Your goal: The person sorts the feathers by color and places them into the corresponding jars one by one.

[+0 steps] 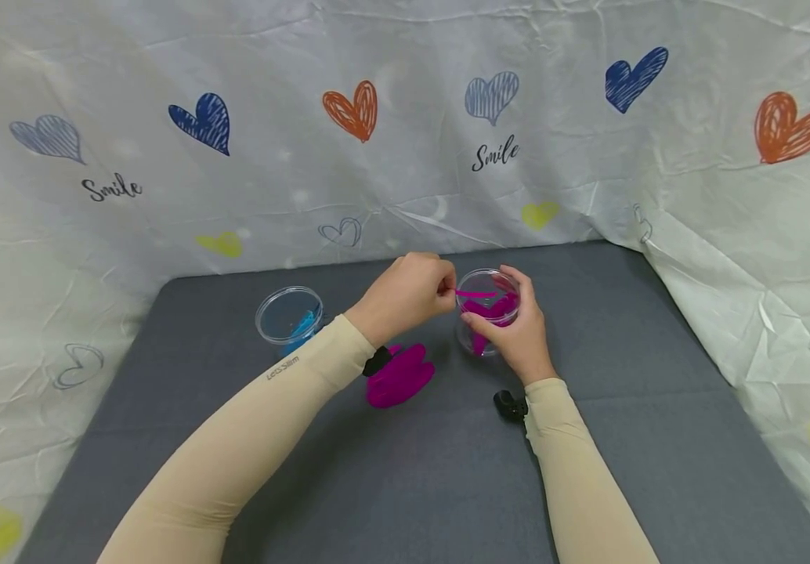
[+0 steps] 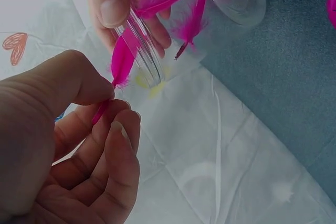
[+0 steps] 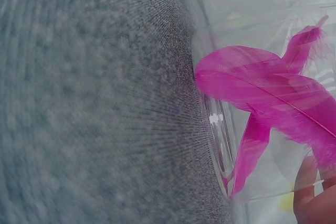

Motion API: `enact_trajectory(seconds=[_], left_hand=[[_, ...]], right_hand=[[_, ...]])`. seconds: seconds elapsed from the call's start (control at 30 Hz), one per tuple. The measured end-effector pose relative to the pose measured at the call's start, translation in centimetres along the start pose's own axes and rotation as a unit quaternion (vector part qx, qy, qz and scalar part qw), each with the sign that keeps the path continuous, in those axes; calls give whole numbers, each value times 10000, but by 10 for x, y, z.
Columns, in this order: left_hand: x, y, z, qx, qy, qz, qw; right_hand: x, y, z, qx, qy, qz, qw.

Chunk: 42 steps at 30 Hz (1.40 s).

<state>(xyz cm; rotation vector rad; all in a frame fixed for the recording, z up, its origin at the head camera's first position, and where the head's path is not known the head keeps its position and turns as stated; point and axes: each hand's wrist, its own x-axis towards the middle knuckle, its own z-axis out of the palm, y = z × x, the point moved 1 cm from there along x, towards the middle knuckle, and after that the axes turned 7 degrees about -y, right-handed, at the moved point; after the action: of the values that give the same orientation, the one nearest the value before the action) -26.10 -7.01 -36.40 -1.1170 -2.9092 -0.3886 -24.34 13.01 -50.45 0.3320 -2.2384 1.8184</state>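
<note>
Fingers of left hand (image 1: 408,294) pinched on magenta feather (image 2: 125,59), right hand (image 1: 519,333) curled round jar (image 1: 463,335) near grey table's (image 1: 659,352) far edge, room toward right edge, heart-printed curtain (image 1: 405,47) behind.

Grey worktop (image 1: 659,439): left clear round jar (image 1: 274,317), blue pieces (image 1: 304,323) within; right clear round jar (image 1: 464,338), magenta feathers (image 1: 495,309) within; loose magenta feathers (image 1: 401,380) between.
</note>
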Motion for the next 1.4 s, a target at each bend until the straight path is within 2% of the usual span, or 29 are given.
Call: enact_trajectory(seconds=[0.43, 0.8, 1.4], left_hand=[[13, 8, 7, 153, -73, 167, 9997], [21, 14, 12, 52, -239, 124, 9996], [29, 19, 16, 648, -250, 184, 9974]], right_hand=[[-1, 1, -1, 34, -6, 40, 10000], [1, 3, -2, 85, -73, -56, 9999], [1, 2, -2, 135, -83, 17, 9999]])
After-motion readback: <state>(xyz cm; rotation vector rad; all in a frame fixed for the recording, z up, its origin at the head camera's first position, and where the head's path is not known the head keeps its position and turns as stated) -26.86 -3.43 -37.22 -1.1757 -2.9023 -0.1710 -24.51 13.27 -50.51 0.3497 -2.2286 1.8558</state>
